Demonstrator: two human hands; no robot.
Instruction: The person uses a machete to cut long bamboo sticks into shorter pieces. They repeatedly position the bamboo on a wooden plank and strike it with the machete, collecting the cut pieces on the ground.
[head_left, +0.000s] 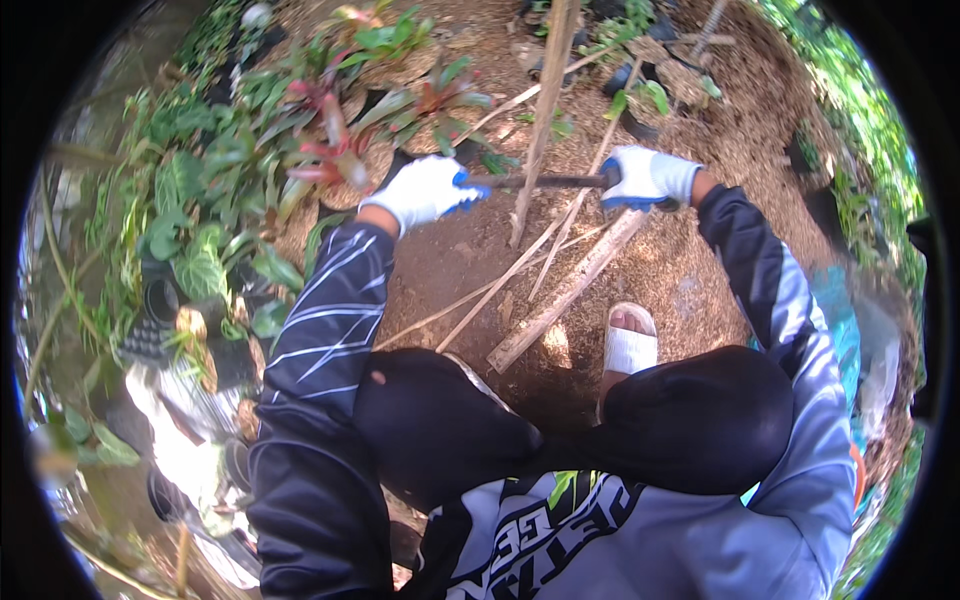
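Note:
My left hand (426, 193), in a white knit glove with blue-coated palm and fingertips, is closed around one end of a dark rod-like tool (536, 181). My right hand (646, 178), gloved alike, grips the tool's other end, so it lies roughly level between both hands. What kind of tool it is cannot be told. A weathered wooden stake (546, 112) crosses the tool at its middle, its lower end near the soil. Below my right hand, a thicker peeled wooden pole (566, 292) slants down to the left over the ground.
Several thin sticks (491, 292) lie across the soil before my knees. Red and green bromeliads (330, 150) and leafy plants stand at left, near a black plastic pot (161, 300). More black pots (637, 124) are at upper right. My sandalled foot (631, 337) rests beside the pole.

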